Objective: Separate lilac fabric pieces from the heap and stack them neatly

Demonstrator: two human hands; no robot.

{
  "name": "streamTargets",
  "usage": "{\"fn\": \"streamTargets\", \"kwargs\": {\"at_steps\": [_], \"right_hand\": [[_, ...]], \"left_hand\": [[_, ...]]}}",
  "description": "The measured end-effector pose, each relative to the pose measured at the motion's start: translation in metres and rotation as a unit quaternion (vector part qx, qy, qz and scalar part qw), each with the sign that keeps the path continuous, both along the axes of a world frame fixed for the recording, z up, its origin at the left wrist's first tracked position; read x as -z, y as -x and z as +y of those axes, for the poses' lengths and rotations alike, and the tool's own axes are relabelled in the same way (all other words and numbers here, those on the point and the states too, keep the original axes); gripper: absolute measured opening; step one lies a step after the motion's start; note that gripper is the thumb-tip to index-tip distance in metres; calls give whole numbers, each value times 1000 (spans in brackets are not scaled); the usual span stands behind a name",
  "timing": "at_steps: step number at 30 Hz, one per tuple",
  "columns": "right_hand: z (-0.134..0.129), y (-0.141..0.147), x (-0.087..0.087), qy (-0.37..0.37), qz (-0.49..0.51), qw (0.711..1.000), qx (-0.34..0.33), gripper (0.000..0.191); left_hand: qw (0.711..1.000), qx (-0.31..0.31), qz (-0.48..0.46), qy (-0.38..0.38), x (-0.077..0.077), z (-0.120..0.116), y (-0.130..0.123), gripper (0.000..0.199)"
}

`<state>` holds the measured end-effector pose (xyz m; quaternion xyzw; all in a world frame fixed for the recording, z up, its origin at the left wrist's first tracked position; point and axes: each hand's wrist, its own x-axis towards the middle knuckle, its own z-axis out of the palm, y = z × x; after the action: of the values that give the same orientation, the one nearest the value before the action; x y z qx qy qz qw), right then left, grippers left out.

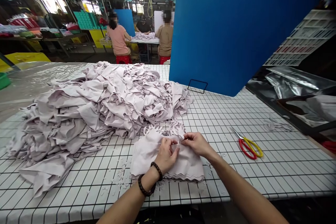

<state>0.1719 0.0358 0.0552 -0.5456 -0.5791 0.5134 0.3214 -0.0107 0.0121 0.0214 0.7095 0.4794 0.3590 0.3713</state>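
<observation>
A neat stack of pale pinkish-grey cloth pieces [147,159] with wavy front edges lies before me on the table. My left hand [167,153], with dark beaded bracelets at the wrist, rests over the top piece, its fingers curled and pinching the cloth near the middle. Just to its right, my right hand [195,142] pinches the same piece close to its far edge. What lies exactly between the fingertips is too small to make out. Behind the hands, a ruffled bunch of narrow strips [177,127] sits against the stack.
A large loose heap of the same cloth [105,101] fills the left. Scissors [248,147] with red and yellow handles lie to the right. A blue board [223,35] stands beyond on a wire stand [197,86]. Small scraps [122,173] dot the checked table [262,178]. People sit farther back.
</observation>
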Motion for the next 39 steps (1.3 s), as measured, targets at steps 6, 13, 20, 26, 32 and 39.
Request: {"fn": "streamTargets", "kwargs": {"at_steps": [6, 13, 20, 26, 32, 39], "right_hand": [[-4, 3, -9, -63, -76, 995, -25, 15], [-2, 6, -15, -133, -140, 980, -54, 18], [-1, 6, -18, -142, -176, 970, -87, 16], [1, 7, -15, -163, -220, 956, -102, 17], [-3, 17, -21, -192, -261, 941, -96, 20], [-7, 24, -19, -132, -154, 979, -28, 15]], "left_hand": [[1000, 0, -2, 1, 2, 3, 0, 15], [1000, 8, 1, 11, 1, 3, 2, 14], [1000, 11, 1, 0, 4, 4, 1, 13], [1000, 11, 2, 3, 4, 4, 1, 12], [1000, -3, -7, -1, 7, 4, 1, 15], [1000, -7, -1, 6, 8, 5, 0, 14]]}}
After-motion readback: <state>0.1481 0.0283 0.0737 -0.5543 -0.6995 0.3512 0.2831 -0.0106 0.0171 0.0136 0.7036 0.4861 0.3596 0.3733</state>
